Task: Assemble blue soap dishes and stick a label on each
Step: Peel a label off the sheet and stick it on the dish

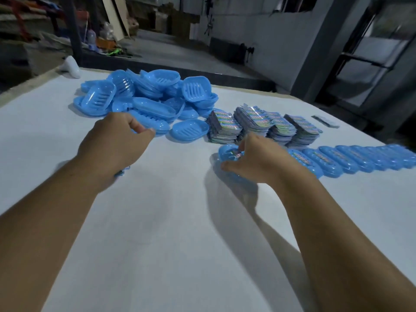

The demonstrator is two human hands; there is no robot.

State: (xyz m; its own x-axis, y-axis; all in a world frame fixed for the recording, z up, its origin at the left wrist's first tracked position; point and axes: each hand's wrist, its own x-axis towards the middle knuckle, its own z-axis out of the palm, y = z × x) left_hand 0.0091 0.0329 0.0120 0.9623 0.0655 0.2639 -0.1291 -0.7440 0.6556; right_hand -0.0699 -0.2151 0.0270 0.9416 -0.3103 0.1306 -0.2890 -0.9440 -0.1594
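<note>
Dim workshop clutter frames the white tabletop (180,221), where the left hand (114,143) curls fingers onto a dish part at the blue pile (144,97) ahead, while the right hand (254,161) grips a labelled soap dish (227,153) to extend the finished row (360,157) beside it.

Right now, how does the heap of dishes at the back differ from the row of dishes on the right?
The heap of dishes lies jumbled, pieces tilted and overlapping every way; the row of dishes runs in one orderly line, each leaning on the next. The heap shows bare ribbed plastic with no labels; the row carries colourful labels on top. The left hand reaches the heap, the right hand holds the near end of the row. Both are the same blue plastic.
</note>
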